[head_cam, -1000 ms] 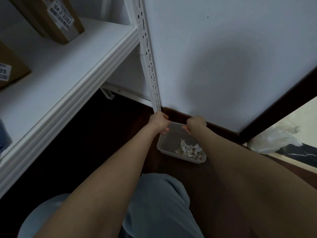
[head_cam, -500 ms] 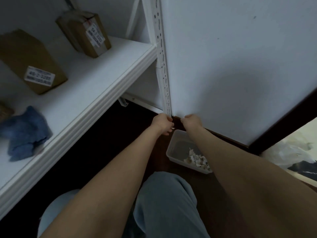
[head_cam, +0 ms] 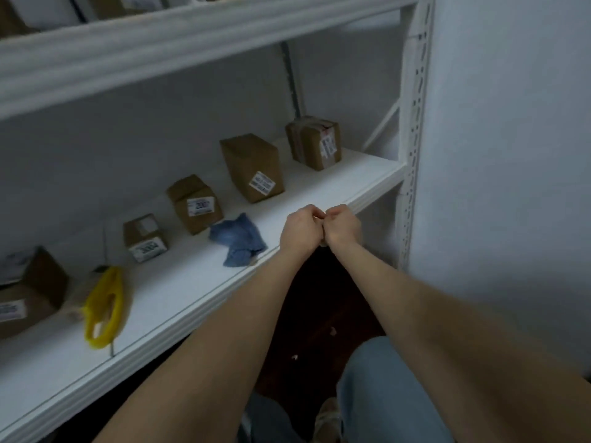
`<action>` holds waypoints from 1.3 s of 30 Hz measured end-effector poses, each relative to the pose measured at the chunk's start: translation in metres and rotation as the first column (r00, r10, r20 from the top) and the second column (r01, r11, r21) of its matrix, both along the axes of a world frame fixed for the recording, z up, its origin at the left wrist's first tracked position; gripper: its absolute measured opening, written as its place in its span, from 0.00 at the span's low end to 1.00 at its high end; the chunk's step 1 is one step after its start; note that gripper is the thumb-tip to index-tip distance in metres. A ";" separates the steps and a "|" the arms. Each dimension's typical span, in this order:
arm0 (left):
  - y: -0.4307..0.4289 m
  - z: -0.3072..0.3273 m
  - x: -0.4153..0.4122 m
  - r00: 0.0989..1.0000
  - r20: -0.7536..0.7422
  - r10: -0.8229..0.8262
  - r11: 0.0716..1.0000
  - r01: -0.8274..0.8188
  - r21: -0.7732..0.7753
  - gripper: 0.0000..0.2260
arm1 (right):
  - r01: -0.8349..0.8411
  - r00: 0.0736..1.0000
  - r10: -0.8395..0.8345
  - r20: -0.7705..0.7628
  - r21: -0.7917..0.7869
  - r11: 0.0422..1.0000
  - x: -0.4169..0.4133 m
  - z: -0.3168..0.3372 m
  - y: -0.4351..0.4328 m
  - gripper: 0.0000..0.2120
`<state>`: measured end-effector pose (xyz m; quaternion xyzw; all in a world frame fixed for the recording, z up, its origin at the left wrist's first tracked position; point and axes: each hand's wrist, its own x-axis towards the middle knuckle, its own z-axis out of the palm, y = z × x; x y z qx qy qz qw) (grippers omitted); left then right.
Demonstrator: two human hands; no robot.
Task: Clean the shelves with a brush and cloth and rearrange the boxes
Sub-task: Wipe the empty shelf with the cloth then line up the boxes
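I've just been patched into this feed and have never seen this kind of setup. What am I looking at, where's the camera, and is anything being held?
There is no machine here. A person works bare-handed, and the single picture comes from a wide-angle camera worn on their head, looking forward and down.

The left hand and right hand are closed into fists, touching, by the front edge of the white metal shelf. Whether they hold anything is hidden.

On the shelf lie a crumpled blue cloth, a yellow plastic-handled tool that may be the brush, and several brown cardboard boxes with white labels. Small pale scraps lie on the dark floor below.
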<state>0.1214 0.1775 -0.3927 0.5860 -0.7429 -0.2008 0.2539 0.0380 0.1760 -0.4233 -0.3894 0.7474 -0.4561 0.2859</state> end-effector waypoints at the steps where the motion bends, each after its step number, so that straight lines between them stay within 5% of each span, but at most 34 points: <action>1: 0.000 0.005 0.010 1.000 0.018 0.018 1.000 -0.017 -0.025 0.13 | -0.034 0.999 0.034 -0.028 -0.025 0.999 0.011 0.004 -0.002 0.12; 5: 0.004 0.026 0.089 0.983 0.081 0.165 0.978 -0.152 -0.144 0.12 | -0.306 0.924 0.285 -0.253 -0.045 0.951 0.081 0.023 -0.007 0.18; 10: 0.020 0.041 0.202 0.845 0.318 0.429 0.900 -0.369 -0.232 0.18 | -0.585 0.593 0.654 -0.469 0.307 0.751 0.161 0.028 -0.011 0.26; 14: 0.033 0.045 0.275 0.672 0.493 0.553 0.783 -0.621 -0.032 0.23 | -0.684 0.532 0.728 -0.431 0.288 0.671 0.204 0.034 0.005 0.21; 18: 0.043 0.036 0.296 0.654 0.592 0.472 0.726 -0.669 0.160 0.29 | -0.758 0.486 0.743 -0.460 0.202 0.621 0.227 0.032 0.028 0.14; 22: 0.049 0.038 0.292 0.636 0.615 0.466 0.728 -0.671 0.141 0.30 | -0.718 0.549 0.706 -0.448 0.179 0.672 0.216 0.030 0.036 0.12; 27: 0.048 0.036 0.283 0.721 0.596 0.353 0.802 -0.561 0.203 0.28 | -0.514 0.624 0.564 -0.541 0.259 0.818 0.165 0.031 0.018 0.19; 34: 0.025 0.031 0.261 0.796 0.589 0.139 0.919 -0.325 0.223 0.25 | -0.165 0.609 0.498 -0.617 0.516 0.841 0.109 0.032 -0.011 0.27; 39: 0.007 0.027 0.249 0.817 0.565 0.113 0.934 -0.281 0.220 0.26 | -0.259 0.500 0.528 -0.687 0.463 0.848 0.135 0.045 -0.014 0.24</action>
